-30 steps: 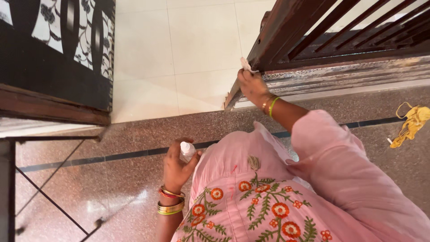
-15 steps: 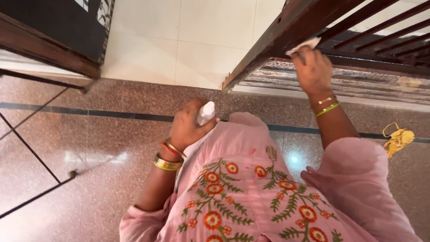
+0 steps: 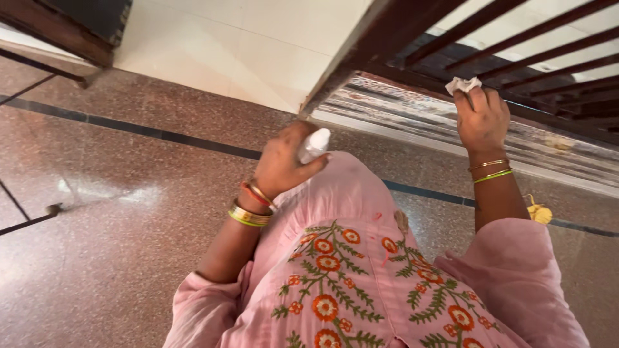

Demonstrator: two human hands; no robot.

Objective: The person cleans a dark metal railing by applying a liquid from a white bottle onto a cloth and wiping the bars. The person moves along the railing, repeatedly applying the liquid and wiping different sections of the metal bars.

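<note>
While left hand [image 3: 284,161] grips small white bottle [image 3: 314,145] — fingers wrapped round it, long axis tilted, top end pointing up-right toward wooden railing [image 3: 387,32] — bottle sits in front of pink embroidered tunic [image 3: 348,270]. Right hand [image 3: 482,119] raised at dark slats, fingers pinched on crumpled white cloth [image 3: 463,84] pressed against rail. Speckled stone floor [image 3: 129,193] below; yellow object [image 3: 538,211] lies on floor near right forearm.

Home interior, by a doorway — speckled polished stone floor [image 3: 129,193] with dark inlay stripe [image 3: 161,136], dark wooden slatted frame [image 3: 516,58], pale tiled room [image 3: 245,45] beyond.
</note>
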